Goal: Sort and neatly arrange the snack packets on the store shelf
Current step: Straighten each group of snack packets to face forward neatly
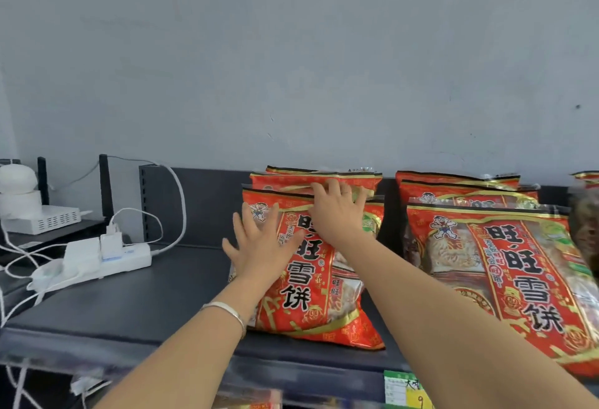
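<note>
Presently catalogued on the dark shelf (136, 305): 2 groups of red snack packets, each a leaning row of about 3. The left stack (321, 282) is being pressed by both hands; the right stack (505, 266) stands apart, untouched, its front packet tilted toward the shelf edge. The left hand (259, 246) is laid flat, fingers spread, against the front packet's left side; the right hand (337, 211) is spread open over the packets' top edges. Nothing is gripped by either; contact is by palm only. Risk 1: since the front packet's lower edge lies near the shelf lip, it could be slid off if the tops are pushed back while the base is left unheld. Risk 2: the rice crackers inside could be crushed by firm palm pressure. Risk 3: the power strip (107, 259) and its white cables (176, 194), lying just left, could be snagged if packets are shifted that way.
</note>
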`<control>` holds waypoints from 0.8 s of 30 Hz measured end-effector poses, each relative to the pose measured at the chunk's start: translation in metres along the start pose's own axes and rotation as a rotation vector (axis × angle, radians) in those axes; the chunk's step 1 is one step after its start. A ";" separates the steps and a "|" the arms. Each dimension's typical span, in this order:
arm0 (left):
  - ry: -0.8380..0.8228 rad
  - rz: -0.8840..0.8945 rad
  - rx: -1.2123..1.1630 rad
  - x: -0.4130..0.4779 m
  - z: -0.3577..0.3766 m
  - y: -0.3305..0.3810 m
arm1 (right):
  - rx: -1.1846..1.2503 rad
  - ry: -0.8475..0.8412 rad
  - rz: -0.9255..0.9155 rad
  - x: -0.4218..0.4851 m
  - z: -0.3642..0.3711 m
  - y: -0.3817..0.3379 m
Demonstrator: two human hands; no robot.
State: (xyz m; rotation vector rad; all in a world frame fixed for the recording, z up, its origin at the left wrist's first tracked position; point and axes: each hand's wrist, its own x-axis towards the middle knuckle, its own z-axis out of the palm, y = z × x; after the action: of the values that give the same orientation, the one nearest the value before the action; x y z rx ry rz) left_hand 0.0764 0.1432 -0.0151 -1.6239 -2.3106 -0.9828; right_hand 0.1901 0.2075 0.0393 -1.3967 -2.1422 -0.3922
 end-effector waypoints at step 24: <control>0.008 0.322 0.149 -0.016 0.008 0.007 | 0.112 -0.190 0.106 -0.078 0.005 0.024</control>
State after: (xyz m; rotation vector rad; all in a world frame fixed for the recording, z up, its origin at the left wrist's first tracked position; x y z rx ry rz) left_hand 0.0909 0.1363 -0.0262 -1.8456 -1.9771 -0.7263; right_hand 0.2344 0.1614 -0.0115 -1.5271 -2.1903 -0.1003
